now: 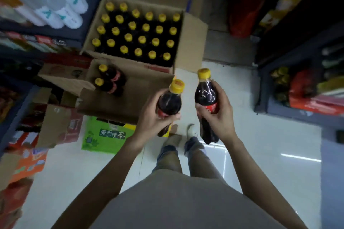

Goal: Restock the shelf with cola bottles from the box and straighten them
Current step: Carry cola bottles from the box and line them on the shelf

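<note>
1. Firmly, the left hand (pixel 149 117) curls its fingers and thumb round the body of a cola bottle (pixel 168 104) at its red label, yellow cap pointing up and away.
2. Likewise the right hand (pixel 218 115) wraps its fingers round a second cola bottle (pixel 206 96), thumb across the red label; this bottle stands nearly upright, its base hanging below the hand.
3. Both bottles are held in the air side by side, apart, above the white tiled floor (pixel 260 154) and the person's feet.
4. Just beyond the left hand lies a nearly empty cardboard box (pixel 119 104), flaps open, with two cola bottles (pixel 109 82) left in its far left corner.
5. Behind that, touching it, a full box (pixel 191 42) holds rows of yellow-capped bottles standing upright.
6. A green carton (pixel 104 135) lies on the floor beneath the near box.
7. Shelves of goods (pixel 297 98) flank the aisle on both sides; blurred white-labelled bottles (pixel 55 5) fill the upper left.
</note>
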Demonstrator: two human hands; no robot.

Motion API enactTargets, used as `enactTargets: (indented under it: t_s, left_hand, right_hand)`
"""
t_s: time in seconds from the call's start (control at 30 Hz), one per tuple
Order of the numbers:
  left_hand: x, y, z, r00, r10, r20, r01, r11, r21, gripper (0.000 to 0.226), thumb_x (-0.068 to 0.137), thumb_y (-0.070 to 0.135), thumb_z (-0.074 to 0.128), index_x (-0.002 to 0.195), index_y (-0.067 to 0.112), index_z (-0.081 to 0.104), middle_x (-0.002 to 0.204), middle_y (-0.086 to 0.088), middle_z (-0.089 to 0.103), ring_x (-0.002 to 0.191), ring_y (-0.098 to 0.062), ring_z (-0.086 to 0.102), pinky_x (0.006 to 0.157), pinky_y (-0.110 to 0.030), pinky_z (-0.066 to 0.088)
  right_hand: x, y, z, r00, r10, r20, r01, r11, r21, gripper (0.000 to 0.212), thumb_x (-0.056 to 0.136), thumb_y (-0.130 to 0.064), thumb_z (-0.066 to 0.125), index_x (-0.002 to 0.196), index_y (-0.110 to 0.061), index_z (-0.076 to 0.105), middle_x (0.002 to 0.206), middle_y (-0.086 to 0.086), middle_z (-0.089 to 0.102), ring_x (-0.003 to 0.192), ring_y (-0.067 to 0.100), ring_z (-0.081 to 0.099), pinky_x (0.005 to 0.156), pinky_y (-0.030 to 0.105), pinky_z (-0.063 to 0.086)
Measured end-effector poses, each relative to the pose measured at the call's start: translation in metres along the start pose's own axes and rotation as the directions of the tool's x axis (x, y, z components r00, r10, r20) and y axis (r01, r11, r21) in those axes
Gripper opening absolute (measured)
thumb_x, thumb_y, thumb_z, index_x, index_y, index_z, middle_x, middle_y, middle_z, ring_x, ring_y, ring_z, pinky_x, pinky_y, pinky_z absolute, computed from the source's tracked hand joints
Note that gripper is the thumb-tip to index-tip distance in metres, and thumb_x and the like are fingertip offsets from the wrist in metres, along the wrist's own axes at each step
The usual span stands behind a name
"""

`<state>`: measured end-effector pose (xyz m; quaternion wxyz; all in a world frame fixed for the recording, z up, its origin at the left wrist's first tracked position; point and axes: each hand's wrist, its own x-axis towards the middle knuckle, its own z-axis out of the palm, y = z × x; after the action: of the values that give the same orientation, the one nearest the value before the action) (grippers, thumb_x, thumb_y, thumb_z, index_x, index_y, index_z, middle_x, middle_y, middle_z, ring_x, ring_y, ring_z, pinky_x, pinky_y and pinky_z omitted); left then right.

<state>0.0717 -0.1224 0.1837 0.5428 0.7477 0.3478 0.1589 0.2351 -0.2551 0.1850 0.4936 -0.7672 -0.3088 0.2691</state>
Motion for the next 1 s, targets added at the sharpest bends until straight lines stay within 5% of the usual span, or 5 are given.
enactTargets:
  t_s: [0.23, 0.33, 0.6, 0.8, 1.0]
  left_hand:
    - [0.005, 0.059, 0.107, 0.968, 0.09, 0.236, -0.095, 0.995, 0.012, 0.07, 0.062, 0.051, 0.076, 0.123, 0.03, 0.05, 0.121, 0.009, 0.058, 0.112, -0.003, 0.055, 0.095, -0.013, 0.04]
    - [0.003, 0.088, 0.167, 0.957, 0.085, 0.277, -0.075, 0.996, -0.046, 0.068, 0.057, 0.048, 0.079, 0.117, 0.041, 0.047, 0.115, 0.022, 0.059, 0.108, -0.003, 0.058, 0.092, -0.024, 0.048]
    - [-0.034, 0.169, 0.348, 0.938, 0.087, 0.336, -0.053, 0.993, -0.11, 0.061, 0.054, 0.05, 0.076, 0.108, 0.036, 0.05, 0.108, 0.017, 0.061, 0.098, 0.007, 0.058, 0.081, -0.016, 0.05]
    - [-0.063, 0.221, 0.476, 0.929, 0.093, 0.357, -0.059, 0.993, -0.105, 0.063, 0.057, 0.051, 0.074, 0.114, 0.034, 0.052, 0.112, 0.017, 0.062, 0.104, 0.001, 0.059, 0.087, -0.021, 0.05]
    - [-0.066, 0.273, 0.606, 0.908, 0.12, 0.401, -0.062, 0.986, -0.154, 0.071, 0.064, 0.05, 0.071, 0.126, 0.02, 0.053, 0.119, 0.007, 0.064, 0.109, -0.001, 0.06, 0.094, -0.02, 0.047]
  right_hand:
    - [-0.085, 0.034, -0.102, 0.91, 0.22, -0.351, -0.155, 0.967, 0.203, 0.064, 0.084, -0.024, 0.066, 0.134, -0.032, 0.027, 0.114, -0.005, 0.059, 0.089, 0.018, 0.068, 0.08, 0.04, 0.057]
    - [-0.115, 0.053, -0.153, 0.842, 0.273, -0.465, -0.157, 0.949, 0.273, 0.054, 0.089, -0.013, 0.065, 0.127, -0.031, 0.031, 0.106, -0.006, 0.059, 0.081, 0.01, 0.067, 0.071, 0.028, 0.056]
    - [-0.189, 0.113, -0.321, 0.761, 0.311, -0.57, -0.207, 0.948, 0.241, 0.056, 0.082, -0.042, 0.061, 0.131, -0.042, 0.034, 0.118, -0.002, 0.061, 0.093, 0.018, 0.065, 0.08, 0.04, 0.057]
    - [-0.23, 0.16, -0.447, 0.719, 0.316, -0.619, -0.23, 0.949, 0.217, 0.05, 0.085, -0.044, 0.056, 0.128, -0.053, 0.033, 0.119, -0.003, 0.058, 0.091, 0.011, 0.064, 0.076, 0.029, 0.055]
    - [-0.24, 0.216, -0.566, 0.663, 0.343, -0.666, -0.168, 0.934, 0.314, 0.045, 0.094, -0.018, 0.058, 0.134, -0.027, 0.038, 0.107, -0.013, 0.058, 0.079, -0.01, 0.061, 0.063, 0.007, 0.046]
